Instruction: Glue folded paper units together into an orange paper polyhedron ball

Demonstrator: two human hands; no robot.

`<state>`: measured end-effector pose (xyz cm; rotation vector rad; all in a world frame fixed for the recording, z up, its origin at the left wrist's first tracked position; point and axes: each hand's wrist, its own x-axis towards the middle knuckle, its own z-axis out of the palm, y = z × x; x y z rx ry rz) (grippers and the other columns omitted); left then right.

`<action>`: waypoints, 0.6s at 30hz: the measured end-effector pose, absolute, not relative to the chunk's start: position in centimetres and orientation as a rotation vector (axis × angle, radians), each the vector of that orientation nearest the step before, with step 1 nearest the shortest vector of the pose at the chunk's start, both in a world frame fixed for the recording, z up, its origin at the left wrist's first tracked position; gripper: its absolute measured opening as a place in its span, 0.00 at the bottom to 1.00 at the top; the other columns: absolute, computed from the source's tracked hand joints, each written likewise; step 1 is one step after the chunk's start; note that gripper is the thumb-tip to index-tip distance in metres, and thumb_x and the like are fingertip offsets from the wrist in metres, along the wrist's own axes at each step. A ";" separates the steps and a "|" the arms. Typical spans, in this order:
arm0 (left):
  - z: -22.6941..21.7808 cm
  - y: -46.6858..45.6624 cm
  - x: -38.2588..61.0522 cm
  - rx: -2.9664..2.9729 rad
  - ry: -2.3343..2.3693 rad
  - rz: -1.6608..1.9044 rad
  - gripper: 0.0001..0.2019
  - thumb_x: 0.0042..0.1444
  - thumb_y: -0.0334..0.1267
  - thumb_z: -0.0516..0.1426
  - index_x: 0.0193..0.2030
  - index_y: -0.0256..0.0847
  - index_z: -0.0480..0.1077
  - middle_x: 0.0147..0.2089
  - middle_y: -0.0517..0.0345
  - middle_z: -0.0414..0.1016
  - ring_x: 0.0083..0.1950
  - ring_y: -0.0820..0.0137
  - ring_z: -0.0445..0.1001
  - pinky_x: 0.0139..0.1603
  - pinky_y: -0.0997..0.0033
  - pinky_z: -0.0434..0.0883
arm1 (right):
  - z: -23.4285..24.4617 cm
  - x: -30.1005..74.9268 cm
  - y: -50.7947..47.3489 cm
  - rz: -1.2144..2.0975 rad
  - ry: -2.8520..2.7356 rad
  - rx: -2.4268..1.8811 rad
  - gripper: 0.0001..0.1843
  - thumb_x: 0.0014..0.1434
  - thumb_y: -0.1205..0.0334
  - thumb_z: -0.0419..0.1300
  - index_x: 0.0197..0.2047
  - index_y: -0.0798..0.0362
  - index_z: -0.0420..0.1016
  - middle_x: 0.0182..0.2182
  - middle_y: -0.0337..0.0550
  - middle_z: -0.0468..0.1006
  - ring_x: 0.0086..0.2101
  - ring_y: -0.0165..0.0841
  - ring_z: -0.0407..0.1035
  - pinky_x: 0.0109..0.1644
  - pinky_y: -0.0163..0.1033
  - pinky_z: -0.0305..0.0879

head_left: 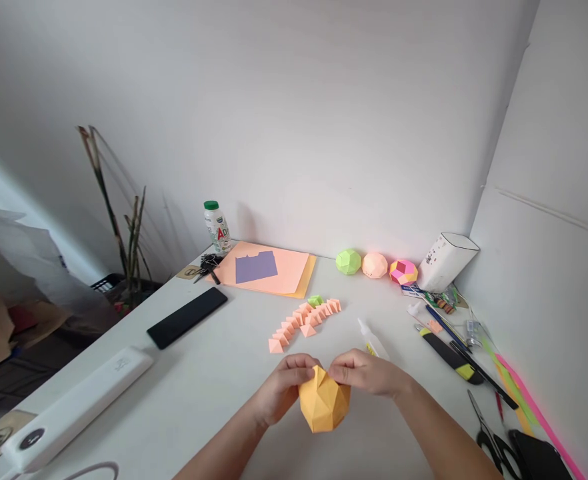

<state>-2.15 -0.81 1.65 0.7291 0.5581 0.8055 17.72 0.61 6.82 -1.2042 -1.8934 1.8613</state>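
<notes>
Between my two hands, above the front of the white table, is a faceted yellow paper ball [324, 404] with a pointed flap sticking up at its top. My left hand [285, 387] grips its upper left side, thumb near the flap. On the upper right, my right hand [367, 372] pinches the paper with thumb and fingertips. A white glue bottle [373, 340] lies just behind my right hand. Beyond the ball, small folded peach paper pieces [294, 324] stand in a slanting row, with a green piece [315, 301] at the far end.
Green [349, 262], peach [375, 265] and multicoloured [403, 272] paper balls sit by the wall. Scissors [494, 437], a box cutter [449, 355] and pens lie right. A black phone-like slab [188, 317], a long white device [81, 407], paper sheets [294, 270] and a bottle [217, 228] are left.
</notes>
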 end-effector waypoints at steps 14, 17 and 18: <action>1.9 -0.8 -2.4 0.828 0.523 0.879 0.07 0.49 0.36 0.59 0.25 0.35 0.73 0.27 0.57 0.68 0.28 0.73 0.63 0.31 0.70 0.58 | 6.3 17.4 0.7 1.858 -1.511 -1.139 0.15 0.45 0.55 0.68 0.28 0.57 0.70 0.24 0.36 0.70 0.26 0.26 0.63 0.31 0.32 0.57; 1.8 -0.8 -2.4 0.832 0.513 0.890 0.07 0.50 0.36 0.59 0.26 0.35 0.73 0.27 0.57 0.68 0.28 0.72 0.64 0.31 0.70 0.58 | 6.4 17.7 0.6 1.780 -1.570 -1.147 0.15 0.46 0.55 0.68 0.28 0.57 0.70 0.25 0.38 0.72 0.27 0.27 0.64 0.31 0.33 0.58; 1.8 -0.8 -2.3 0.831 0.511 0.892 0.07 0.50 0.36 0.59 0.26 0.35 0.73 0.27 0.57 0.68 0.28 0.72 0.64 0.31 0.70 0.58 | 6.4 17.7 0.6 1.760 -1.586 -1.156 0.15 0.47 0.55 0.67 0.28 0.57 0.70 0.25 0.38 0.72 0.28 0.27 0.65 0.31 0.33 0.59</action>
